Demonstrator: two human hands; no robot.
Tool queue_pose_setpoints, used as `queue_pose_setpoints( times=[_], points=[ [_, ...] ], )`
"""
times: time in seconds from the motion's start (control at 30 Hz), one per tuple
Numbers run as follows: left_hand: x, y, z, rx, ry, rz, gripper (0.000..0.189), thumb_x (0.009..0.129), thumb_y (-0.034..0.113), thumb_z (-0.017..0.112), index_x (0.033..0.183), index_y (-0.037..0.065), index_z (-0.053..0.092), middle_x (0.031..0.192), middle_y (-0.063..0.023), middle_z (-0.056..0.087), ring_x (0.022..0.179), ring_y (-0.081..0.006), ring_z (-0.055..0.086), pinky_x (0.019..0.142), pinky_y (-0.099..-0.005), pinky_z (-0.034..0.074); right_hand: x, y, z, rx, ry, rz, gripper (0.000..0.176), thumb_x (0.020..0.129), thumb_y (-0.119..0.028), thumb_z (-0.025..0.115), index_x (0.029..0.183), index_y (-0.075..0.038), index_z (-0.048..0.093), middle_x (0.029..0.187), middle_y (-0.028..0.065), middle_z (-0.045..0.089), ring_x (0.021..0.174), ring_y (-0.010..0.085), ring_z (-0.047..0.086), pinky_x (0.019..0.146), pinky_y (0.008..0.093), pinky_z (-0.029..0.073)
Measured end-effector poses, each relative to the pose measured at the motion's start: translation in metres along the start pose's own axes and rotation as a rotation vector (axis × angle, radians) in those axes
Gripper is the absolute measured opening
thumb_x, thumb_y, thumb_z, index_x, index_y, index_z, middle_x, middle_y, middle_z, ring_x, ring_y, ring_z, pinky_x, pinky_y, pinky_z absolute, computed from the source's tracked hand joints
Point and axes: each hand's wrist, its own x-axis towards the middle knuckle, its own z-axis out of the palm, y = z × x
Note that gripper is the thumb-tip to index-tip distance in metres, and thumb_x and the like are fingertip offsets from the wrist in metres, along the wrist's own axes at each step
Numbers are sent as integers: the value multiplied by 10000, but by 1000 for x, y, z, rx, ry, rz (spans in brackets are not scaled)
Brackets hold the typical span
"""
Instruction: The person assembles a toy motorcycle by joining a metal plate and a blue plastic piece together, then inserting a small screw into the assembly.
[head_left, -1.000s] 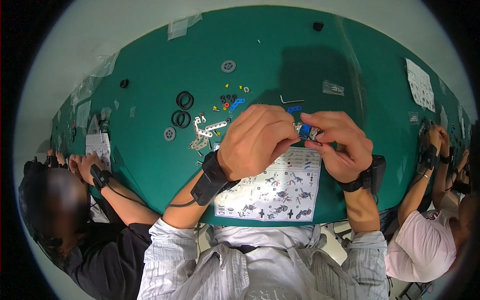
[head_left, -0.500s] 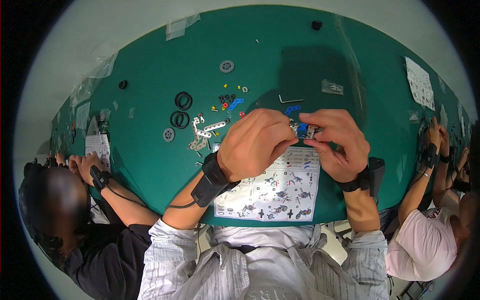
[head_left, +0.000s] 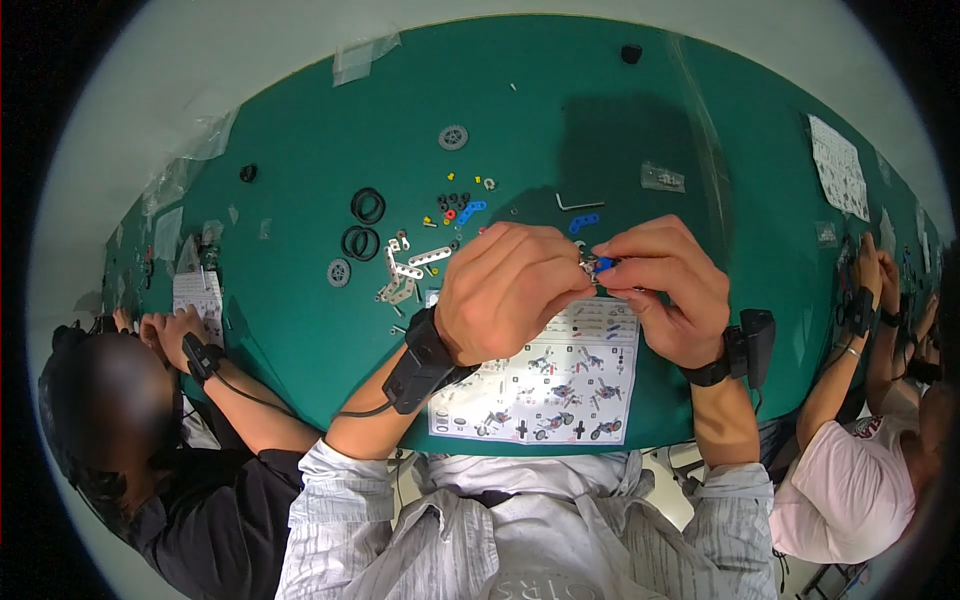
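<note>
A small assembly of blue and silver parts (head_left: 604, 265) is held between my two hands, above the top edge of a printed instruction sheet (head_left: 530, 385). My left hand (head_left: 515, 290) pinches its silver end from the left. On the other side, my right hand (head_left: 668, 290) grips the blue end between thumb and fingers. The fingertips cover much of the assembly, so its exact shape is hidden. Just beyond the hands lie a blue bent strip (head_left: 584, 223) and a hex key (head_left: 580, 203).
Left of my hands lie silver perforated strips (head_left: 430, 255), black tyres (head_left: 367, 205), grey wheels (head_left: 453, 137) and several small black, yellow and red pieces. A small clear bag (head_left: 663, 178) sits at the right. People work on both sides, one in a black sleeve (head_left: 230, 510).
My right fingers have closed in over the assembly, covering the silver part that showed at its right end. My right hand has shifted slightly left; my left hand has barely moved.
</note>
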Motion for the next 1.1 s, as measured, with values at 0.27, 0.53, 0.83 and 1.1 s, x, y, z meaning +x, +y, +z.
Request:
queue_pose_setpoints(
  times=[0.27,0.53,0.83,1.1],
  points=[
    [1,1,-1,206,13,77,289,703,140,818,926,50,656,873,-70,681,801,-242,674,666,-336,496,0,-3,4,-5,26,27,247,737,32,771,958,-15,672,1010,135,693,868,304,659,734,373,525],
    [4,5,-4,268,2,66,275,722,161,819,917,65,651,869,-53,684,810,-234,671,701,-355,489,-1,-9,4,-74,20,38,259,727,53,760,958,-7,658,1014,142,682,865,307,655,741,372,519],
    [4,0,-2,50,-4,-22,327,674,90,853,925,70,645,859,-52,690,778,-232,669,659,-324,477,1,-5,2,-87,4,26,280,724,75,752,973,2,646,1003,141,676,872,310,654,734,372,528],
    [5,1,-3,-8,20,-116,311,697,91,854,931,55,653,841,-54,700,708,-223,673,621,-326,490,0,-5,4,-99,21,32,266,688,60,787,917,-3,667,976,132,685,833,289,661,697,354,527]
  ],
)
